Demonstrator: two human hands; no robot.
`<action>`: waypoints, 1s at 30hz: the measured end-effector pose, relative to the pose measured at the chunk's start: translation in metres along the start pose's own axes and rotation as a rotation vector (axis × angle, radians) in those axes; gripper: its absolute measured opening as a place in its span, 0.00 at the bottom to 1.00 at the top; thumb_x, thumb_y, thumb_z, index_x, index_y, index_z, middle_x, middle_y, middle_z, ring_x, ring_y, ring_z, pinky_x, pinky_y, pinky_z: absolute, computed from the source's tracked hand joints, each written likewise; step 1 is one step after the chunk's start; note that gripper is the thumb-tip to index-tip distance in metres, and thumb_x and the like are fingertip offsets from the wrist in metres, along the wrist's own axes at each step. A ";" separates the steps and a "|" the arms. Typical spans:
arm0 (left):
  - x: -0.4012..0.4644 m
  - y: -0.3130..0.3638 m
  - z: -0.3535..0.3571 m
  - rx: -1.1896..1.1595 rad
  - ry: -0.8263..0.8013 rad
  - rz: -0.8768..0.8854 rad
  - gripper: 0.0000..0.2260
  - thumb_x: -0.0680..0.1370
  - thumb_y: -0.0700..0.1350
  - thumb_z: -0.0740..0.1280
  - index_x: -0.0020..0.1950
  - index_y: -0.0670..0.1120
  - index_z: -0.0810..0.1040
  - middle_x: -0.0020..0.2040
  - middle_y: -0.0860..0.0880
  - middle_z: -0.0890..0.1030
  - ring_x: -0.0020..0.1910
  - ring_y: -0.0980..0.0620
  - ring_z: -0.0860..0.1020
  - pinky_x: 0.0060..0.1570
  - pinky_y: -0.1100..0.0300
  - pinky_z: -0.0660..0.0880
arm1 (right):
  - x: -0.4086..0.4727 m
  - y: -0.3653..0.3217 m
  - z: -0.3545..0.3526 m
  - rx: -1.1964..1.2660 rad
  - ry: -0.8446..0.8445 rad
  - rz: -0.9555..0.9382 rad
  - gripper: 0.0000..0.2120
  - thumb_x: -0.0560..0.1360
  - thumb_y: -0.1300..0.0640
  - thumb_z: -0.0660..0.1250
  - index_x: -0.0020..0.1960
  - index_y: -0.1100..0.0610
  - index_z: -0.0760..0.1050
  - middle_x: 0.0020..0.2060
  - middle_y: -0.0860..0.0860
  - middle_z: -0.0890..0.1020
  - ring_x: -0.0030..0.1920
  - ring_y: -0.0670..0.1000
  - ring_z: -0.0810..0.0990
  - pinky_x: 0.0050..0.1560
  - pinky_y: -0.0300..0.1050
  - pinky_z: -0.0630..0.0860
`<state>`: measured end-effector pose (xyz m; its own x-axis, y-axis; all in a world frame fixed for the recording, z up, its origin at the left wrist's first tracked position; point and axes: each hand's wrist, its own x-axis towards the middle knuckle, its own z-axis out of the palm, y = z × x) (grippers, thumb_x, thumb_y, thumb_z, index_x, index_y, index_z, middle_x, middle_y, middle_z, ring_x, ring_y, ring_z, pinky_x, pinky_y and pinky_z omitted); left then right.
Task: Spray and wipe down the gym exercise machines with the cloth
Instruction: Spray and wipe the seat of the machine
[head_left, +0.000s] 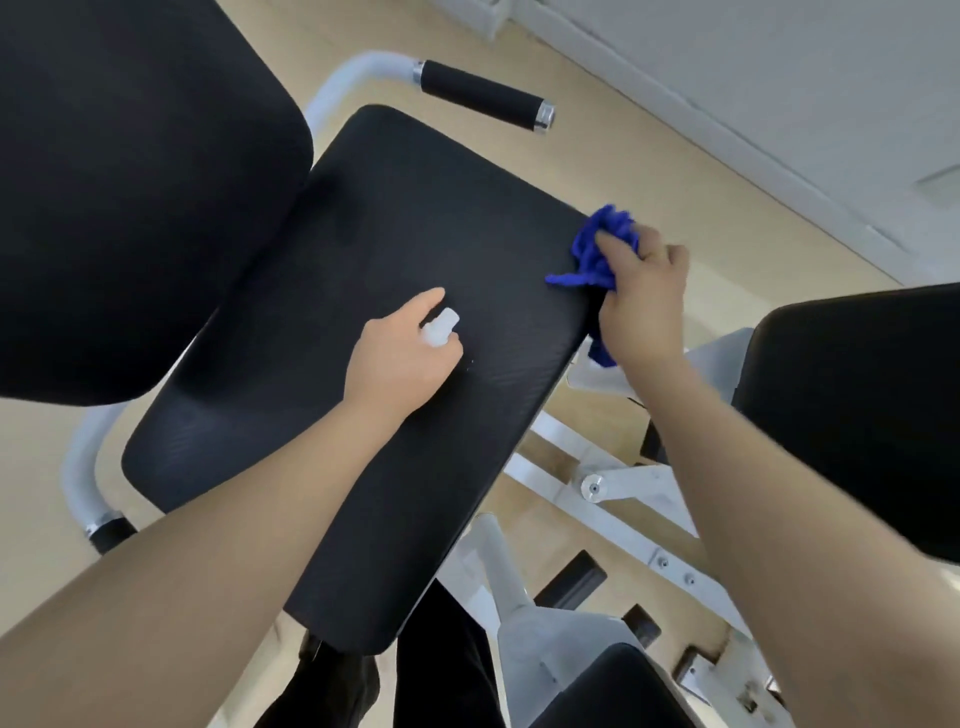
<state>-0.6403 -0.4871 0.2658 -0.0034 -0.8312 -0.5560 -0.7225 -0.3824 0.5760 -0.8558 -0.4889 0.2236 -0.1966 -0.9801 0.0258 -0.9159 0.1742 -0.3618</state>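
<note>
Pale wood-look floor (597, 130) runs under the machine, w/ a light wall (753, 62) along the top right. Biggest thing in view: black back pad (130, 182), upper left, angled over the black seat pad (322, 415), which fills the centre & tilts toward the lower middle. Another black pad (857, 415) sits at the right edge, apart from the seat. White frame (623, 493) w/ bolts shows beneath & right of the seat; a white tube curves up behind the seat to a black foam handle (483, 96) w/ chrome end caps. A second handle end (106, 532) peeks out lower left.

Both forearms reach in from the bottom. Left hand (400, 358) is over the seat's middle, grip closed round a small white spray bottle (439, 325), index finger stretched past the nozzle, which points toward the far end of the pad. Right hand (644, 301) is at the seat's right edge, grip bunched on a blue cloth (597, 254); cloth is pressed on the pad's corner, w/ a tail hanging off the edge below the hand. Cloth & bottle are apart.
</note>
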 end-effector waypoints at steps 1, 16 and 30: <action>0.003 0.001 -0.001 -0.006 -0.002 -0.019 0.22 0.77 0.45 0.63 0.71 0.55 0.69 0.56 0.55 0.78 0.47 0.51 0.70 0.48 0.61 0.68 | -0.010 -0.011 0.004 -0.004 -0.002 -0.094 0.23 0.65 0.70 0.56 0.57 0.60 0.78 0.57 0.60 0.78 0.47 0.64 0.72 0.49 0.48 0.71; 0.014 -0.029 -0.062 -0.119 -0.017 -0.145 0.19 0.72 0.40 0.63 0.60 0.55 0.76 0.39 0.52 0.79 0.31 0.51 0.77 0.43 0.53 0.79 | -0.004 -0.110 0.025 -0.174 -0.298 -0.128 0.24 0.72 0.65 0.63 0.67 0.55 0.68 0.61 0.56 0.72 0.52 0.61 0.71 0.44 0.49 0.71; 0.053 -0.084 -0.106 -0.192 -0.004 -0.214 0.06 0.71 0.42 0.63 0.44 0.51 0.76 0.38 0.44 0.81 0.38 0.45 0.80 0.43 0.44 0.79 | 0.074 -0.189 0.083 -0.013 -0.194 -0.051 0.12 0.74 0.64 0.61 0.58 0.62 0.72 0.58 0.58 0.71 0.56 0.58 0.70 0.46 0.52 0.75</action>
<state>-0.5066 -0.5414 0.2510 0.1323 -0.7220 -0.6791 -0.5631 -0.6186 0.5479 -0.6687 -0.6018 0.2166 -0.0797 -0.9874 -0.1370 -0.9274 0.1238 -0.3529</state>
